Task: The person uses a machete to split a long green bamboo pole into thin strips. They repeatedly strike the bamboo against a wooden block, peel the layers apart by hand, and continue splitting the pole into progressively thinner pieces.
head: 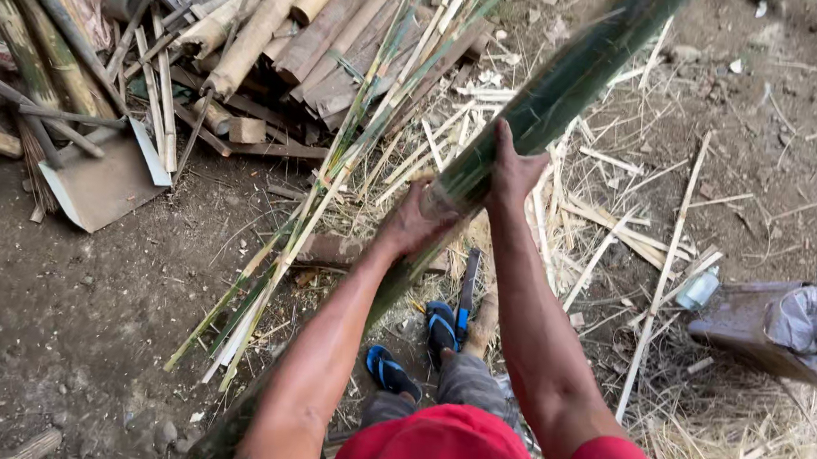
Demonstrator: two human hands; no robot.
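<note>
Both my hands are wrapped tight on the green bamboo pole: left hand low, right hand above it. The pole slants up past my grip. It could slip onto my feet below.

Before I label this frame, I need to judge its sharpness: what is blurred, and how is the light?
Head view: the green bamboo pole smears with motion blur toward its upper end; left hand and right hand are fairly sharp; light is soft and even, no glare.
</note>
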